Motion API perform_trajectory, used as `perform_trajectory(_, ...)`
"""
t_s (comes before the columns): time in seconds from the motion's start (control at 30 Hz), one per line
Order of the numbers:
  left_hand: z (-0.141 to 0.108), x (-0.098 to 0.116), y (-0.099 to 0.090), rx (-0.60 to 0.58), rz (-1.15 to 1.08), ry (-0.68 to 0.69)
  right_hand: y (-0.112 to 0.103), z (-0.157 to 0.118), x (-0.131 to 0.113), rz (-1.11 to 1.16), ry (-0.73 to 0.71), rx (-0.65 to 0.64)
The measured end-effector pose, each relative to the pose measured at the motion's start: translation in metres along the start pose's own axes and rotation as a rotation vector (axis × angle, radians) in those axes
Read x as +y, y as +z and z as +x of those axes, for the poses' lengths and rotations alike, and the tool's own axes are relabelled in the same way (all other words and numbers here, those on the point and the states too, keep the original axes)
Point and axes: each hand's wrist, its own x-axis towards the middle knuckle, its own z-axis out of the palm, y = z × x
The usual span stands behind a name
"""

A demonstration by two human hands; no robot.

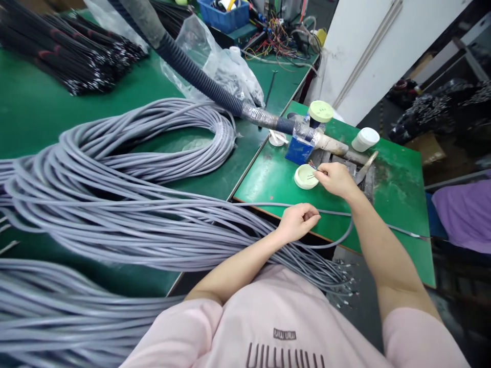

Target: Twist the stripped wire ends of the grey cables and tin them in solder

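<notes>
My right hand [336, 179] is closed in a pinch on the end of a grey cable [347, 236]. The cable's thin dark wires [311, 177] point into a shallow cream dish [306, 184], but whether they touch its contents is unclear. From that hand the cable loops down toward the bundle. My left hand [298, 223] is closed, with its fingers curled, just in front of another grey cable [264, 204]; what it holds, if anything, is hidden. Below my left forearm runs a thick grey cable bundle [164, 230], its stripped ends [343, 281] hanging past the table edge.
A ribbed hose [199, 84] crosses above the table to a pale pipe [332, 144] beside a blue box [299, 150]. A white jar [365, 139] and a lidded jar [320, 111] stand behind. Black cable bundles [72, 51] lie far left; a purple-clothed person [466, 212] is at right.
</notes>
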Motion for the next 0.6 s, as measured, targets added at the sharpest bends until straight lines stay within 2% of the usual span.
perform_trajectory(0.17, 0.001, 0.0, -0.002, -0.02, 0.034, 0.021, 0.009, 0.022, 0.002, -0.199, 0.013, -0.097)
perform_trajectory(0.4, 0.002, 0.0, -0.004, -0.032, 0.034, 0.031, 0.017, 0.031, 0.0, -0.32, 0.027, -0.162)
perform_trajectory(0.5, 0.003, 0.0, -0.005, -0.036, 0.022, 0.019, 0.012, 0.029, 0.0, -0.322, 0.029, -0.161)
perform_trajectory(0.6, 0.003, -0.001, -0.005, -0.032, -0.007, 0.013, -0.004, 0.022, 0.012, -0.285, 0.022, -0.093)
